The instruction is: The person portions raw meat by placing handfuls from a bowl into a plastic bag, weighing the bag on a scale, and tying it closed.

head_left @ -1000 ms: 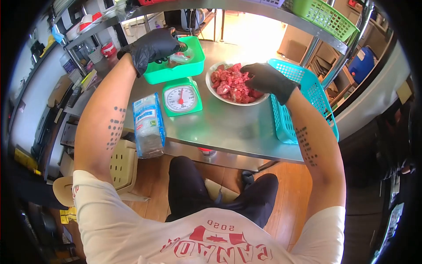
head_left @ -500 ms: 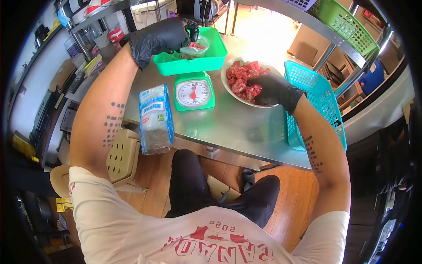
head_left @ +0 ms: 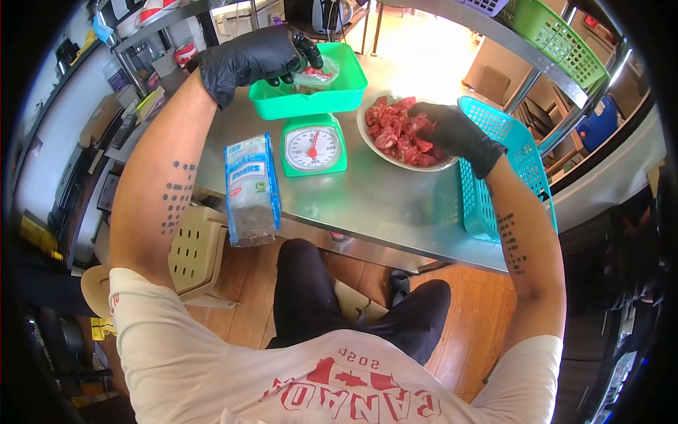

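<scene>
My left hand point(head_left: 265, 60), in a black glove, is over the green scale tray point(head_left: 311, 106), fingers spread beside a small clear bag with red meat point(head_left: 319, 73). Under the tray is the green dial scale point(head_left: 313, 146), its needle close to 0. To the right, a white bowl point(head_left: 366, 136) holds many chunks of red meat point(head_left: 399, 131). My right hand point(head_left: 452, 133), also gloved in black, reaches into the bowl's right side with its fingers bent on the meat; its fingertips are partly hidden. Left of the scale lies a blue and clear plastic ice bag pack point(head_left: 252, 187).
A turquoise perforated basket point(head_left: 487, 208) stands at the right edge of the metal table point(head_left: 374, 205). Above it, a metal shelf holds a green basket point(head_left: 551, 39). A beige stool point(head_left: 194, 247) is below the table at the left.
My right hand has shifted toward the bowl's right side, uncovering more meat. The fingers of my left hand have spread apart above the small bag.
</scene>
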A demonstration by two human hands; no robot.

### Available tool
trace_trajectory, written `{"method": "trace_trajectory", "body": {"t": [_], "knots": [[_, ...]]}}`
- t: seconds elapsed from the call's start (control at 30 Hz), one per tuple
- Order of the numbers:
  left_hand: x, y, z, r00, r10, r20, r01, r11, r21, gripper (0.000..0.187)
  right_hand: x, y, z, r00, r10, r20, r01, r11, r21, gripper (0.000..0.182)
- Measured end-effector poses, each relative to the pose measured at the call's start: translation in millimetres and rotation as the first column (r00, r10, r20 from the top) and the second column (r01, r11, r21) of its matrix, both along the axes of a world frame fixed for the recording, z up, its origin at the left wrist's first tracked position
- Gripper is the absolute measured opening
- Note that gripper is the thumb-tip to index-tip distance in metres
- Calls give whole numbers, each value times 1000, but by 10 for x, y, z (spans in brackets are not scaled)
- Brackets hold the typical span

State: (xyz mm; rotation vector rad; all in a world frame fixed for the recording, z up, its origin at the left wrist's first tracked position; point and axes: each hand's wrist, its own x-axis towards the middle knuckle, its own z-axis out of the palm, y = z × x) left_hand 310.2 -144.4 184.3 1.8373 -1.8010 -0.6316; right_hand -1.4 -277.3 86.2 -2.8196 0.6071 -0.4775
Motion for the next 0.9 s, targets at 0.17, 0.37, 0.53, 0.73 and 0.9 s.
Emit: {"method": "trace_trajectory", "body": {"t": [0.17,0.37,0.53,0.73,0.9], "knots": [[-50,33,31,999,-30,-14,30,1000,-2,16,-50,-153,7,1000,-14,9,14,1000,26,25],[-43,48,32,998,-48,38,49,998,-40,15,-85,-217,-123,998,23,56,-22,1000,-19,29],[-2,28,14,999,-2,32,2,1000,-13,16,-111,-194,114,976,71,204,-99,986,132,28],[-25,68,17,999,-9,-46,9,1000,-10,21,-81,-216,30,945,6,328,-116,941,317,26],[-20,62,11,999,-40,-15,39,998,-49,21,56,-222,-144,989,-135,52,141,979,-144,22]]}}
